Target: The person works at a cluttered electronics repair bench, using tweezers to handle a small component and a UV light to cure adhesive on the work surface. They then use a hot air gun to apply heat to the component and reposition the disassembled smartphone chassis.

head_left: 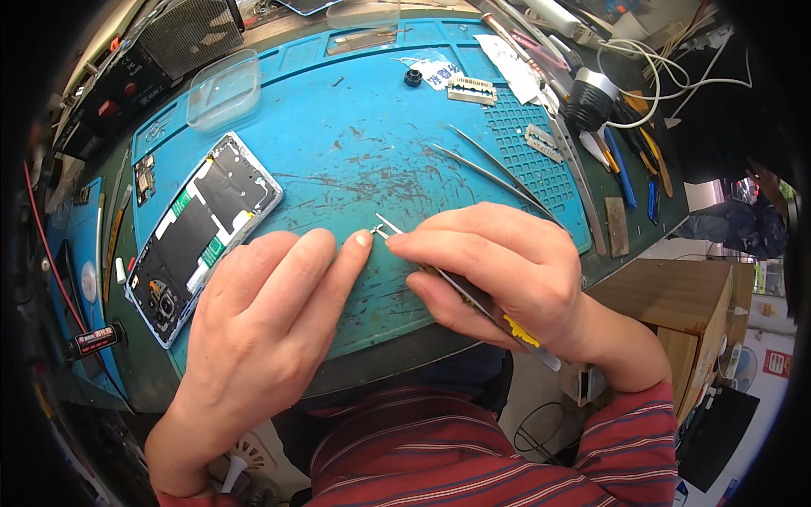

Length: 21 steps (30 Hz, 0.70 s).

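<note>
The tiny metallic part (377, 229) is sitting at the left hand's (270, 304) extended index fingertip, over the blue mat (321, 177) on the bench. The right hand's (511, 262) fingers are closing snugly around the tweezers (481, 306), whose slightly parted tips are reaching the part; whether they are gripping it, I cannot tell. The left thumb is hiding, so its pinch is unclear. The opened phone (194, 226) is lying apart, insides showing; handling the part seems unfinished, and how much is remaining is unclear.
</note>
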### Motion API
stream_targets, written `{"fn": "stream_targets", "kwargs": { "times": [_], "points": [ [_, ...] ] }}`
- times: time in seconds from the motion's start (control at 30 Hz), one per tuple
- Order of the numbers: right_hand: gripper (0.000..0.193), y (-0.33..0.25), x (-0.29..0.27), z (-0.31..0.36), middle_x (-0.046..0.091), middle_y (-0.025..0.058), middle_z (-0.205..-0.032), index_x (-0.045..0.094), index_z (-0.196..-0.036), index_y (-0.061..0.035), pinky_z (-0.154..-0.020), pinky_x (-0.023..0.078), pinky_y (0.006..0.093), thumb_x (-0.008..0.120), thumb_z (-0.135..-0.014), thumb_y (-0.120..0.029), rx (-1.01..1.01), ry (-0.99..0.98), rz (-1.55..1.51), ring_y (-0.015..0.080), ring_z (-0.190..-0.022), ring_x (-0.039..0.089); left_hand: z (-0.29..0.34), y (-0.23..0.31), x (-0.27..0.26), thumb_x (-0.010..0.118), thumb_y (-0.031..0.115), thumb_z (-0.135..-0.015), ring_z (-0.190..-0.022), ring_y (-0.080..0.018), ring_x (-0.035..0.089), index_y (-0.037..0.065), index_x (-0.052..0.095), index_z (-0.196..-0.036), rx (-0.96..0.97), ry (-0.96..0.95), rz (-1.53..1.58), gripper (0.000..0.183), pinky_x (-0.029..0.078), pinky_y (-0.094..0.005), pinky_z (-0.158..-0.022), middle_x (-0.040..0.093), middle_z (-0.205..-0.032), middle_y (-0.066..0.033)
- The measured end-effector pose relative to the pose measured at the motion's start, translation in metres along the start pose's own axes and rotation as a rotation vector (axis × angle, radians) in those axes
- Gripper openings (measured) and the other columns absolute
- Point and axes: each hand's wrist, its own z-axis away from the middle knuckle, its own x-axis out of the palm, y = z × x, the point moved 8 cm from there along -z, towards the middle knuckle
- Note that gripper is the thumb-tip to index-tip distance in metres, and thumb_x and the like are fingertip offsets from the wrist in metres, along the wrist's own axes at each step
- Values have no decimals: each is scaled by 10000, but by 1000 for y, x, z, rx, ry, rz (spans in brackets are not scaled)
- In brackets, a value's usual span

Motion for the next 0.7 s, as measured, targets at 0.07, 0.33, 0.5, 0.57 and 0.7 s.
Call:
{"fn": "stream_targets", "kwargs": {
  "times": [0.07, 0.33, 0.5, 0.57, 0.7],
  "points": [
    [301, 0, 0, 1, 761, 130, -978, 769, -1156, -3, -712, 605, 335, 816, -858, 0, -3, 5, -1, 254, -815, 744, -1, 1, 0, 703, 57, -808, -976, -243, 634, -19, 727, -1288, 3, 1, 1, 487, 525, -381, -806, 625, -1156, -79],
    [346, 2, 0, 2, 738, 122, -979, 737, -1190, -24, -695, 612, 358, 828, -856, -28, -14, 42, -40, 283, -823, 740, -1, 1, -1, 692, 65, -813, -978, -243, 641, -25, 721, -1290, 9, -4, 5, 487, 529, -380, -806, 623, -1159, -79],
    [344, 3, -1, 2, 739, 127, -975, 737, -1190, -21, -689, 615, 359, 829, -859, -29, -6, 41, -39, 286, -819, 743, -2, 2, -1, 694, 64, -811, -985, -244, 643, -23, 722, -1288, 7, -2, 3, 485, 530, -379, -812, 623, -1159, -79],
    [341, 3, -1, 2, 739, 128, -973, 738, -1189, -22, -689, 615, 359, 829, -860, -30, -2, 39, -30, 286, -817, 743, -2, 2, -1, 696, 64, -809, -985, -243, 643, -22, 723, -1288, 8, -1, 1, 488, 530, -378, -812, 623, -1159, -78],
    [336, 3, -1, 2, 738, 131, -969, 738, -1183, -16, -691, 616, 359, 830, -860, -29, -7, 43, -21, 286, -817, 743, -1, 1, 0, 701, 64, -805, -985, -242, 642, -19, 723, -1289, 11, -1, -5, 492, 529, -376, -810, 624, -1159, -77]
  ]
}}
